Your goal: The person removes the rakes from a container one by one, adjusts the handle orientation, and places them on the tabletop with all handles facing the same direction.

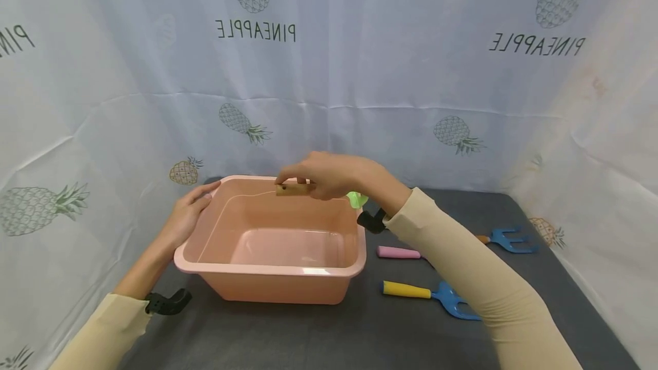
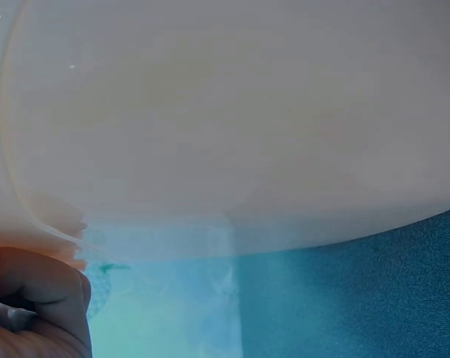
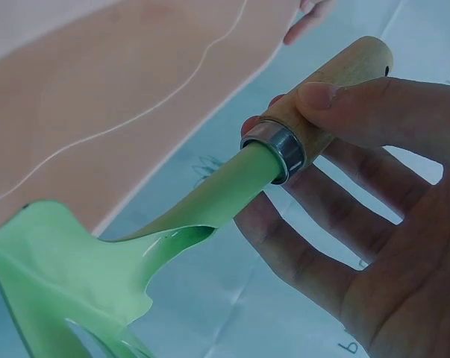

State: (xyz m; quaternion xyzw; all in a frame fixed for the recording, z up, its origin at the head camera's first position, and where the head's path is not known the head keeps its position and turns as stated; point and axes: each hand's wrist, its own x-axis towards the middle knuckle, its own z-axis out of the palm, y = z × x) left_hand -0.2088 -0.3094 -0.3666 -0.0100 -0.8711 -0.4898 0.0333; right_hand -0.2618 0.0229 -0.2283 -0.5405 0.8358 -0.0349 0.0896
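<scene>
A pink plastic basin [image 1: 267, 270] sits on the dark table. My left hand [image 1: 187, 213] holds its rim at the far left; in the left wrist view, curled fingers of the left hand [image 2: 42, 298] lie at the basin's edge. Over the far rim, my right hand [image 1: 331, 176] grips a green garden hand fork [image 3: 239, 179] by its wooden handle [image 1: 294, 189], thumb on top and fingers beneath. The fork's slotted green head [image 3: 83, 276] points right in the head view, mostly hidden behind the hand and wrist.
Right of the basin lie a yellow-handled blue fork [image 1: 452, 301], a pink-handled tool [image 1: 398, 252] partly under the right sleeve, and a blue rake [image 1: 511, 240]. A pineapple-print curtain [image 1: 360, 73] hangs behind and beside the dark table [image 1: 308, 336].
</scene>
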